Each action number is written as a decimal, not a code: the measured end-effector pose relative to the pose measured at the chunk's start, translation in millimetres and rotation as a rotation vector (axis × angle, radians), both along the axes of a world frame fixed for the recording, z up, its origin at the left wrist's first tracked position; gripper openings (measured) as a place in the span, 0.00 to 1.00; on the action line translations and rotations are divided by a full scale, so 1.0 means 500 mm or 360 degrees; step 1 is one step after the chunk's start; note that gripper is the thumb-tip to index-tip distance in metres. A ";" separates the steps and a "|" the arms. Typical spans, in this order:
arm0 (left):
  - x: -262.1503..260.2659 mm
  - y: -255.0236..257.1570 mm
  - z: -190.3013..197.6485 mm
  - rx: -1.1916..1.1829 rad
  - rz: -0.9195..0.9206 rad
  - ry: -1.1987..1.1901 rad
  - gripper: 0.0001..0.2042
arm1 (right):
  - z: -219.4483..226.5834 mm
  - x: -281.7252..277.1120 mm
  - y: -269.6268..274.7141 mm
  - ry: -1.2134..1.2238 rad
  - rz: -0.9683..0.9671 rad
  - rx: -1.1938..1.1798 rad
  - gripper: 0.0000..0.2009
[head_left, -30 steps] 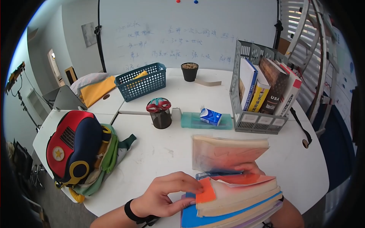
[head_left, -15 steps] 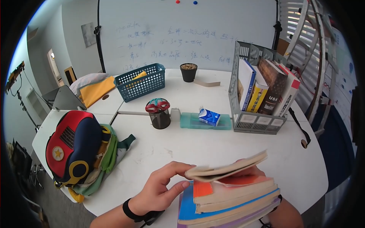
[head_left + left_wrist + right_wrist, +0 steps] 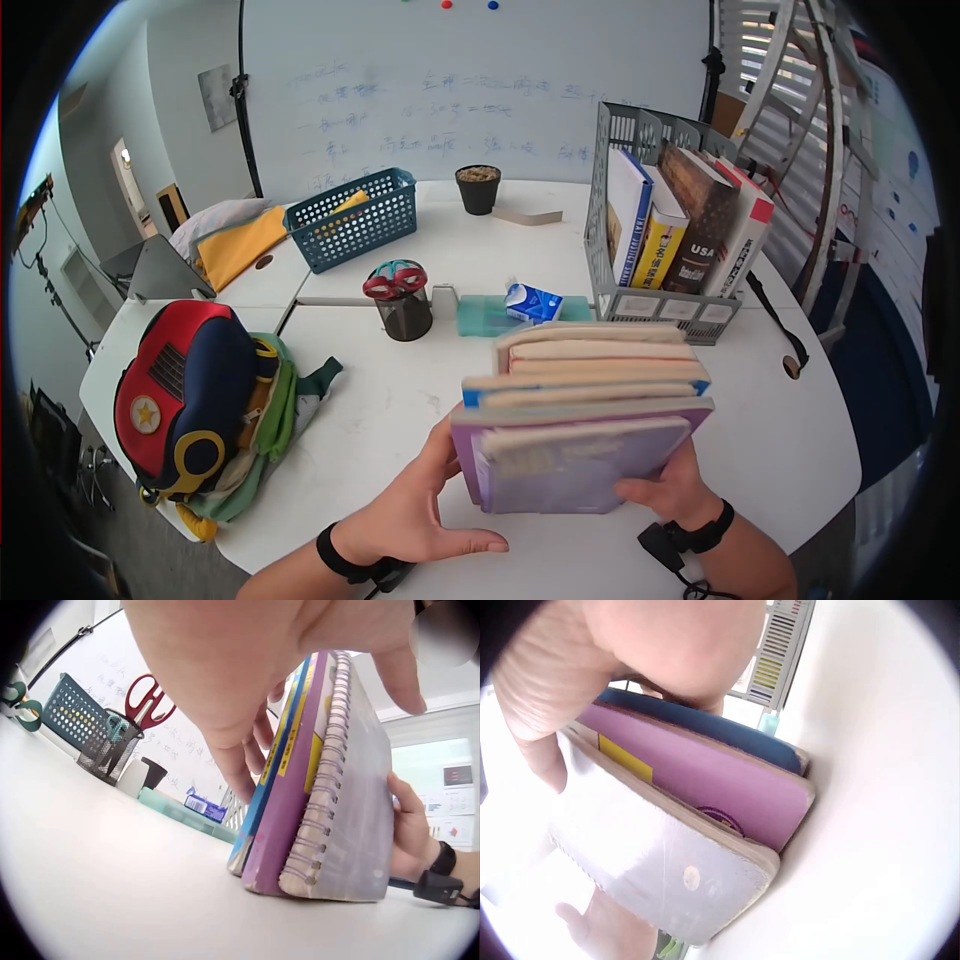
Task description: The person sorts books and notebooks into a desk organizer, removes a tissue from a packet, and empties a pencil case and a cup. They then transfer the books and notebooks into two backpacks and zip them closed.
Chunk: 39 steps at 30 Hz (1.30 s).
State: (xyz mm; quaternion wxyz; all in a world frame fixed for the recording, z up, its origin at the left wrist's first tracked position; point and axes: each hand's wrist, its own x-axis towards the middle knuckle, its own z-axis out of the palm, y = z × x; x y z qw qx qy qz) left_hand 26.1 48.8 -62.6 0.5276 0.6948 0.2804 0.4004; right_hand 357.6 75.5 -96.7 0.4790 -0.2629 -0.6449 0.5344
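Observation:
A stack of books stands on edge on the white table in the head view, a pale spiral notebook (image 3: 580, 465) nearest, then a purple book (image 3: 465, 455) and others behind. My right hand (image 3: 680, 490) grips the stack's right side, thumb on the notebook's face. At the left side my left hand (image 3: 415, 505) has its fingers by the books' spines and its thumb spread away from the notebook. The left wrist view shows the notebook's spiral binding (image 3: 322, 787) beside the purple book (image 3: 281, 817); whether the left fingertips touch the spines is unclear.
A red and blue backpack (image 3: 200, 390) lies at the left. Farther back are a mesh cup with scissors (image 3: 405, 315), a teal basket (image 3: 355, 235), a teal case (image 3: 482, 315) with a blue packet (image 3: 533, 303), a plant pot (image 3: 478, 190) and a grey rack (image 3: 660, 308) holding books.
The books, lying stacked before with one raised and tilted over them, now stand upright together. My right hand has come round to the near side; my left thumb has spread. The view has shifted slightly.

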 end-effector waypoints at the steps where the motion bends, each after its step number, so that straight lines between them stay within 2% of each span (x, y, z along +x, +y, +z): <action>1: 0.001 0.003 0.006 0.0054 -0.0009 0.0026 0.66 | 0.005 -0.006 0.002 0.0094 0.0041 -0.0052 0.49; 2: 0.004 0.000 0.010 0.0054 -0.0018 0.0028 0.66 | 0.006 -0.010 0.001 0.0187 0.0082 -0.0106 0.48; 5: 0.017 -0.008 0.004 0.0043 0.0089 0.0180 0.64 | 0.008 -0.007 -0.007 0.0030 0.0061 -0.0145 0.48; 7: 0.023 -0.011 -0.021 -0.0145 0.0003 0.0275 0.56 | 0.008 -0.010 -0.004 -0.0061 0.0065 -0.0151 0.48; 8: 0.021 -0.013 -0.029 -0.0141 -0.0024 0.0295 0.56 | 0.004 -0.012 -0.002 -0.0213 -0.0002 -0.0084 0.47; 9: 0.017 -0.011 -0.034 -0.0105 0.0000 0.0337 0.52 | 0.000 -0.011 -0.007 -0.0356 -0.0094 -0.0025 0.47; 13: 0.011 -0.011 -0.023 0.0090 0.0043 0.0526 0.42 | -0.003 -0.017 -0.014 -0.0245 -0.0144 0.0073 0.45; 17: 0.010 -0.012 -0.009 0.0280 0.0217 0.0636 0.42 | 0.001 -0.014 -0.004 -0.0306 -0.0121 0.0294 0.46; 19: 0.014 -0.010 -0.001 0.0226 0.0412 0.0039 0.43 | 0.014 -0.020 -0.008 -0.0008 -0.0073 -0.0042 0.48; 23: 0.005 -0.014 0.006 0.0075 0.0393 -0.0112 0.45 | 0.015 -0.004 -0.001 -0.0047 -0.0057 -0.0053 0.49; 24: 0.002 -0.016 0.000 0.0080 0.0399 -0.0114 0.45 | 0.018 0.001 -0.001 -0.0080 0.0036 -0.0146 0.49; 26: 0.001 -0.011 -0.006 -0.0017 0.0225 0.0294 0.44 | 0.026 0.007 0.000 -0.0118 0.0131 -0.0229 0.49; 27: 0.012 -0.013 -0.003 0.0150 0.0147 0.0367 0.41 | 0.025 0.008 -0.003 -0.0241 0.0171 -0.0213 0.48; 28: 0.008 -0.011 -0.009 0.0149 0.0149 0.0369 0.41 | 0.024 0.008 -0.006 -0.0361 0.0214 -0.0201 0.46; 30: -0.010 -0.010 -0.029 0.0035 -0.0092 0.0691 0.37 | 0.025 0.006 -0.007 -0.0389 0.0211 -0.0137 0.45; 32: 0.001 -0.019 -0.022 0.0049 -0.0019 0.0689 0.34 | 0.029 0.005 -0.011 -0.0457 0.0185 -0.0003 0.43; 33: 0.012 -0.025 -0.009 -0.0076 0.0059 0.0497 0.34 | 0.033 0.000 -0.015 -0.0457 0.0184 -0.0005 0.43; 34: 0.018 -0.027 -0.002 -0.0203 0.0138 0.0303 0.33 | 0.038 -0.011 -0.019 -0.0204 0.0144 -0.0126 0.41; 35: 0.015 -0.024 -0.001 -0.0139 0.0068 0.0292 0.39 | 0.041 -0.021 -0.022 0.0047 0.0105 -0.0245 0.38; 36: 0.019 -0.026 0.003 -0.0146 0.0073 0.0288 0.39 | 0.040 -0.029 -0.020 0.0043 0.0110 -0.0252 0.38; 38: 0.031 -0.029 0.014 -0.0691 0.0267 0.0080 0.34 | 0.034 -0.040 -0.016 0.0010 -0.0123 -0.0605 0.33; 39: 0.031 -0.021 0.017 -0.0676 0.0276 0.0221 0.35 | 0.030 -0.031 -0.007 0.0007 -0.0122 -0.0609 0.33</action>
